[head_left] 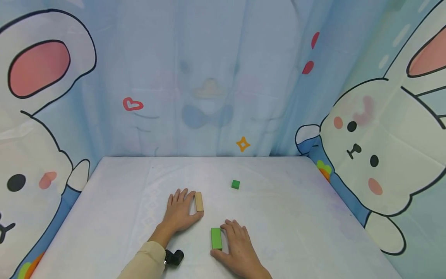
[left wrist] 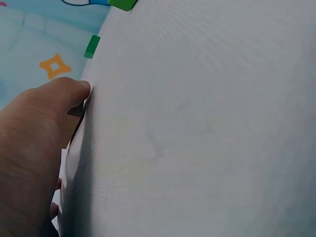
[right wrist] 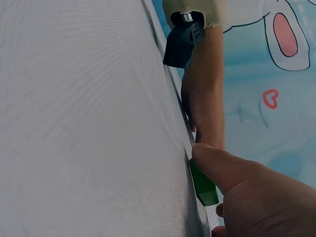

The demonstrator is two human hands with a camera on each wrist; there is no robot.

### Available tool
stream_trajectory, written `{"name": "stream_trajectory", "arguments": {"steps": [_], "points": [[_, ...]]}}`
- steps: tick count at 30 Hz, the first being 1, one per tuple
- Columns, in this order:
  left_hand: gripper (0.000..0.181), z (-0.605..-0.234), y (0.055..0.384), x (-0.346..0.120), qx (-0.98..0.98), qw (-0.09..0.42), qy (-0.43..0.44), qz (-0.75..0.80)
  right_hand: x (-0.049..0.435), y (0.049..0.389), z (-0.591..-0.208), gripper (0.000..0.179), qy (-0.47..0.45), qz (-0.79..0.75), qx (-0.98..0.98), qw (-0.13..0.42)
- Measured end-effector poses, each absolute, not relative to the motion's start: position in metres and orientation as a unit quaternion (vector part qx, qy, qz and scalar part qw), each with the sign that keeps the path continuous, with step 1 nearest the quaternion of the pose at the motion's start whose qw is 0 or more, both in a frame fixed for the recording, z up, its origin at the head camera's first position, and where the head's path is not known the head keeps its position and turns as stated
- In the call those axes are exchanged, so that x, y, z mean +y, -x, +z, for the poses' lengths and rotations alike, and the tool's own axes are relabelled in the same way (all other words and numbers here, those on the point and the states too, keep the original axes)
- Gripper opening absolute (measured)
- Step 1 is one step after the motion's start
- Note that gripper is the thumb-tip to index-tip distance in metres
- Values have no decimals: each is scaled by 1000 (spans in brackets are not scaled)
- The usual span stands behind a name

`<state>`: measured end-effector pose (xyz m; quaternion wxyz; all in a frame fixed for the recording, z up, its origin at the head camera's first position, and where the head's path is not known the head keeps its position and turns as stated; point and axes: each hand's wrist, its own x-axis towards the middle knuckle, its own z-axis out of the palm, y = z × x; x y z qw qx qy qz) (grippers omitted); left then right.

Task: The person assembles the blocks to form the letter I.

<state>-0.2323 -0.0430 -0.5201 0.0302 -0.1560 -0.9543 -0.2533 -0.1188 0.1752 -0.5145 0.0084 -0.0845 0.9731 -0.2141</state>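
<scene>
Hard to make out much of wooden block [head_left: 199, 202] in L wrist view: mostly covered by thumb of L hand [head_left: 181, 215], down to a dim brown sliver. Cut off at top edge there: green piece [left wrist: 122, 4], too little to say for sure which. Can't see all of the fingers of R hand [head_left: 240, 248] in R wrist view; also hidden there, behind R thumb: most L fingers. Cropped at bottom of head view: R wrist, plus beige sleeve [head_left: 144, 260] on L arm.

In head view, pale tan on wooden block, narrow, long side pointing off twd back, slightly slanted. Pinched btwn L thumb at near end & index at far end, w/ other L fingers spread apart. Bright green on top of green block [head_left: 216, 238], similar long shape; placed nearer front & a bit to R. Clamped likewise btwn R thumb & index. Both blocks at or just over white worktop [head_left: 296, 217], around its middle; can't tell if fully resting.

Well apart from both, farther back: 1 small green cube [head_left: 235, 184], darker than green block. On L wrist: black gadget [head_left: 175, 257]. Behind worktop: blue curtain [head_left: 209, 42] w/ 2 big printed rabbits [head_left: 400, 155], 1 per side, & 1 orange star [head_left: 243, 144]. In the way: L hand along wooden block's L side, R hand along green block's R side.
</scene>
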Motion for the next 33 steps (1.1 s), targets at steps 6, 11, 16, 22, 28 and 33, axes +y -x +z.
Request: {"name": "stream_trajectory", "arguments": {"steps": [6,11,16,22,28,33], "points": [[79,-524,234,-43,-951,50,161,-261,177,118,-516,78,89,-213,973,-1],[79,-526,234,-43,-949,56,161,-267,178,117,-516,77,96,-213,972,-8],[80,-525,234,-44,-948,60,162,-267,179,117,-516,74,102,-210,972,-12],[80,-524,234,-46,-948,60,163,-266,179,118,-517,71,105,-209,972,-15],[80,-525,233,-46,-948,57,163,-267,179,118,-519,70,105,-202,973,-18],[79,-526,232,-45,-945,58,167,-274,179,118,-520,70,105,-199,974,-20]]}}
